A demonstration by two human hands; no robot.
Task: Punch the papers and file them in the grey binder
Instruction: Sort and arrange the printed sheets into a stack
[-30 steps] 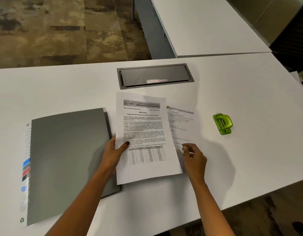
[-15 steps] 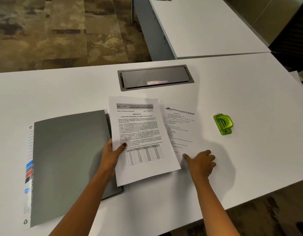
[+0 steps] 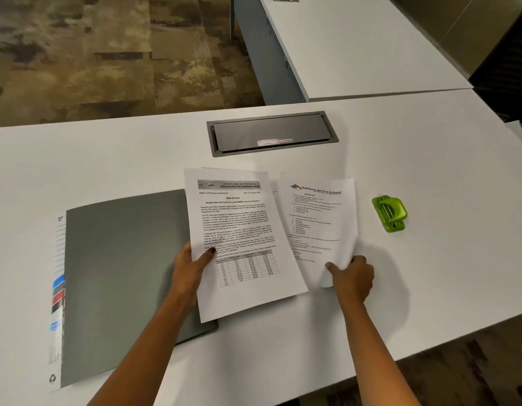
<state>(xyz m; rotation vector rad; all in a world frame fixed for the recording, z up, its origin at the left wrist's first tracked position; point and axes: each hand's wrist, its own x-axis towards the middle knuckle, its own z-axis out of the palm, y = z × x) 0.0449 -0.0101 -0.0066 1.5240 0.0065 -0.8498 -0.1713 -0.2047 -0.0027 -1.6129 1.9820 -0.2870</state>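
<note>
- The grey binder (image 3: 122, 273) lies closed and flat on the counter (image 3: 430, 159), at 9 o'clock from the papers. It is probably parked there until the sheets are punched. A tabbed index divider (image 3: 58, 288) pokes out along its left edge; the tab print is too small to read.
- The left hand (image 3: 192, 265) pinches the left edge of the media-release sheet (image 3: 239, 238), thumb on top and fingers hidden beneath. The sheet overlaps the binder's right edge. I judge it is being held aside so the page beside it can be gathered.
- A faint paper edge shows above that sheet's top; whether another page sits under it cannot be told.
- At 12 o'clock, a closed cable hatch (image 3: 271, 133) is set into the counter.
- The preschool sheet (image 3: 315, 218) is partly tucked under the media release. The right hand (image 3: 353, 276) grips its lower right corner, which curls up off the counter, seemingly to lift it onto the other page.
- The green hole punch (image 3: 390, 213) sits untouched at 3 o'clock, apart from both hands, so punching is not yet begun.
</note>
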